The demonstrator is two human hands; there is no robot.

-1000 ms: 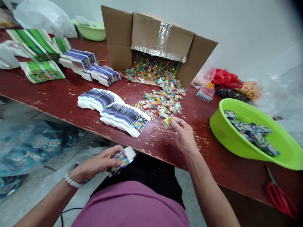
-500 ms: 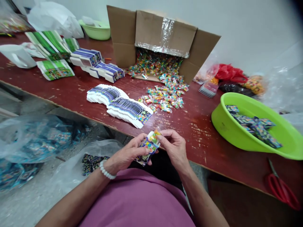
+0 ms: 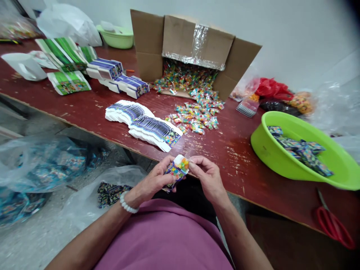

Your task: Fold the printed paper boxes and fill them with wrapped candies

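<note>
At far left on the concrete floor lies a clear plastic bag (image 3: 36, 165) of blue printed packaging, and beside it a loose heap of dark printed boxes (image 3: 111, 195) sits on another plastic bag. Over the bag, the left hand (image 3: 156, 178), wearing a white bead bracelet (image 3: 126, 202), has its grip closed around a small printed box (image 3: 174, 175), held just off the edge of the dark red counter (image 3: 239, 161). The box is white inside and covered in bright blue, yellow and pink print, with its end open and a cellophane sweet packet (image 3: 182, 164) of colourful sweets sitting in the opening. The right hand (image 3: 206, 176) has its grip pinched together at the packet's top edge, touching it. Beyond them on the counter lie stacks of flat box blanks (image 3: 143, 125), loose sweet packets (image 3: 194, 120) spilling from a cardboard carton (image 3: 191, 45), a lime-green basin (image 3: 281, 153) of filled boxes (image 3: 298, 152), and red-handled scissors (image 3: 333, 223).
</note>
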